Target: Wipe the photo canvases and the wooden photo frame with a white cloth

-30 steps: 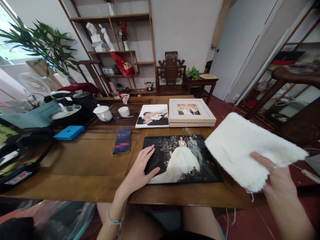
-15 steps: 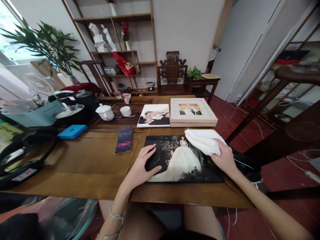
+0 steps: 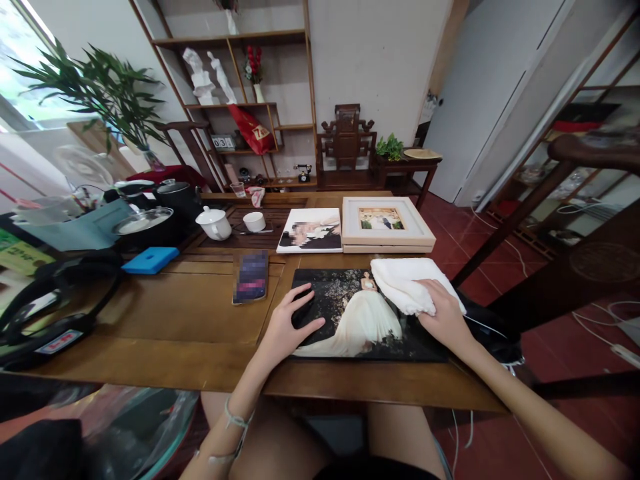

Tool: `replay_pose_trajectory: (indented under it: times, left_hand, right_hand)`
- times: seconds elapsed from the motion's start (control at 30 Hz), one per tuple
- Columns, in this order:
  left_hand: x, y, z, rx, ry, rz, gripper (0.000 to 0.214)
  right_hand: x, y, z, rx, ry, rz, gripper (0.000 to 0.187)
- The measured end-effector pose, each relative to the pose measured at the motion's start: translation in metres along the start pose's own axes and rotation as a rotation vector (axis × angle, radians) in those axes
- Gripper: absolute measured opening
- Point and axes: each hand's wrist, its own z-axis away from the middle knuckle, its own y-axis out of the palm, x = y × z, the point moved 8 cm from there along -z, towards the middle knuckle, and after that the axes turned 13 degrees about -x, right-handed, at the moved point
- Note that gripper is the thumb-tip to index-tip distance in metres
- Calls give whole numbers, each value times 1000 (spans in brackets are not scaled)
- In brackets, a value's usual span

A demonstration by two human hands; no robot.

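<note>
A dark wedding photo panel [image 3: 345,327] lies flat at the table's front edge, showing a figure in a wide white gown. My left hand [image 3: 290,327] rests on its left end, fingers spread, thumb and fingertips over the picture. In my right hand [image 3: 445,317] is a folded white towel [image 3: 405,280], gripped at its near side and lying over the panel's upper right part. The towel hides that corner of the picture and part of a second figure. My right fingers are partly covered by the cloth.
Behind the panel lie a smaller photo board [image 3: 310,233] and a white framed photo [image 3: 425,230]. A phone [image 3: 251,277], a blue box [image 3: 151,260], headphones [image 3: 100,313], a white lidded cup [image 3: 213,223] and a small white bowl [image 3: 254,221] stand to the left. A dark chair [image 3: 575,267] is at right.
My right hand has shifted slightly left and down, and the towel now spreads a little wider toward the right. My left hand stays on the panel; the view has moved slightly.
</note>
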Motion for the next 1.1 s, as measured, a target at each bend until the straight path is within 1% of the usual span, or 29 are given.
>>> replay_pose_trajectory:
  times: [0.17,0.3,0.43,0.53,0.67,0.77,0.87,0.93,1.0,1.07,1.1]
  left_hand:
    - [-8,0,3,34,55,-24,47]
    - [-15,0,8,100,113,-37,56]
    - [-13,1,9,154,132,-67,59]
    - [-11,3,7,186,138,-76,58]
    - [-13,3,7,188,162,-104,62]
    - [-15,2,10,181,167,-130,68]
    - [-15,2,12,194,164,-136,67]
    - [-14,2,12,201,163,-136,67]
    - [-13,2,13,199,161,-133,68]
    - [-12,2,12,187,156,-127,68]
    - [-11,2,12,181,154,-123,68]
  right_hand:
    - [3,0,3,13,-36,-14,52]
    - [4,3,10,61,-77,8,60]
    - [5,3,15,108,-111,5,68]
    - [8,0,16,106,-118,-1,68]
    - [9,-2,14,67,-86,8,67]
    - [12,-1,17,91,-79,-5,71]
    - [16,-4,22,109,-72,-14,77]
    - [17,-7,25,102,-58,-22,75]
    - [12,-9,26,93,-23,-38,68]
    - [-5,-14,24,34,67,-46,55]
    - [-16,-19,22,-40,135,-40,47]
